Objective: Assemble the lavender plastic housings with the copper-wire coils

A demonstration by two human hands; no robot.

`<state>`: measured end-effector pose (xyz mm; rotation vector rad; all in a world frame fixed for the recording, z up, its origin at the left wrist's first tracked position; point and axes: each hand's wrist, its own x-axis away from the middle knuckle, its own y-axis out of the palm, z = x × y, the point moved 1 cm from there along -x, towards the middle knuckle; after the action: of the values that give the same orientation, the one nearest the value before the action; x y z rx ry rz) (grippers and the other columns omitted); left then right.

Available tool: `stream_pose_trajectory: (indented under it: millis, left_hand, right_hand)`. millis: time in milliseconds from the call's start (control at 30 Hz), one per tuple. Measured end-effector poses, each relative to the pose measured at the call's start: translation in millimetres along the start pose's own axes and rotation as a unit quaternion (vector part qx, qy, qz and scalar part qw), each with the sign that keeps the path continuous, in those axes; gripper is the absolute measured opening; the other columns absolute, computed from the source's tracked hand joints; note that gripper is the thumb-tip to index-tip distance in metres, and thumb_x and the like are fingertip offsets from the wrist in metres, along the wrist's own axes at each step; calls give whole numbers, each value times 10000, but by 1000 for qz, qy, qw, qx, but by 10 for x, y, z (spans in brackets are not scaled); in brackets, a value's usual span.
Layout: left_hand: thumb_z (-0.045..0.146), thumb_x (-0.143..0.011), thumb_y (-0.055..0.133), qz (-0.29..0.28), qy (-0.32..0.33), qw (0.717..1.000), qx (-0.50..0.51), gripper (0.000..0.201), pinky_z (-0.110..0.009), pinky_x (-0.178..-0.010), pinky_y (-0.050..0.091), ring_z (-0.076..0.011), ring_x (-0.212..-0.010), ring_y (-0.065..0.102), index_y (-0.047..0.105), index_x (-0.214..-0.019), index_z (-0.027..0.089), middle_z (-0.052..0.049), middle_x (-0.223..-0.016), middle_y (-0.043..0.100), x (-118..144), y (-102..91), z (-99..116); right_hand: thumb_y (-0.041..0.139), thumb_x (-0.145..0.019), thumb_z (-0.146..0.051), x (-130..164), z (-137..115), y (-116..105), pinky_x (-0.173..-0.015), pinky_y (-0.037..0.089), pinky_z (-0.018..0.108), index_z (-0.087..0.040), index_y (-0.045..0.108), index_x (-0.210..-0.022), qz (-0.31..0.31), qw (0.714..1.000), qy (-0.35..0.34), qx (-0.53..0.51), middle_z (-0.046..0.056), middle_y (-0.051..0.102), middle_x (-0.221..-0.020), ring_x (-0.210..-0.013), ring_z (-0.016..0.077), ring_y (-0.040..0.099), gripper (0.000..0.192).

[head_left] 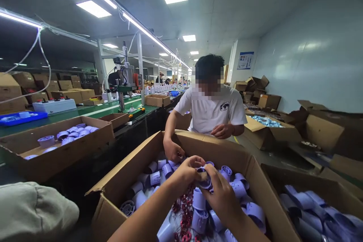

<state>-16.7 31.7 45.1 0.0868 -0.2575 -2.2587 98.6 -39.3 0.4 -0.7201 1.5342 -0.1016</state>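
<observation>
Both hands meet over the middle of a large open cardboard box (249,166). Left hand (188,172) curled, fingertips pinching a small pale-purple spool (204,177) from the left side. Right hand (222,196) closed around the same spool from the right and below, thumb up against it. Spool held between the two hands, just above the box contents, not resting on them.

Box holds many more pale-purple spools (159,177), lying loose on their sides and ends, mostly to the left and far side of the hands. Directly under the hands, a string of reddish copper coils (185,211) running toward the near edge.

Far side of the box: a co-worker in a white T-shirt (208,111) faces this way; one co-worker's hand (173,151) reaches down into the box, touching spools; the other rests near the chest.

Right: another open box (317,185) of purple parts. Left: shallow carton (56,151) with spools on a green bench (96,109); a small press machine (126,79) stands farther along it.
</observation>
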Motion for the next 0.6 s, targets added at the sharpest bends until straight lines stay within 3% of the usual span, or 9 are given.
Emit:
stream_pose_trajectory:
  millis: [167,367,600]
  left_hand:
    - [100,-416,743,13,15,1000,-24,431,-189,-526,353,-79,-589,486,514,-773,174,25,-745,585,18,49,18]
    - [221,-456,795,70,32,994,-80,458,-178,-482,328,-60,-534,453,444,-749,191,41,-729,560,-8,119,-75]
    - [262,-480,808,36,42,996,-76,480,-178,-503,355,-78,-583,497,478,-819,185,31,-736,574,-58,60,-95]
  right_hand:
    - [513,-870,-204,6,-17,13,-816,586,440,-163,456,-1237,-15,1000,18,-19,158,671,-1123,-1042,293,658,373]
    - [564,-778,-81,-13,-34,6,-830,578,455,-173,470,-1219,-52,997,43,-41,144,666,-1136,-1047,298,653,460]
    - [650,-700,-60,-56,-18,-10,-870,536,461,-158,509,-1163,-34,988,108,-110,164,655,-1154,-1068,306,634,493]
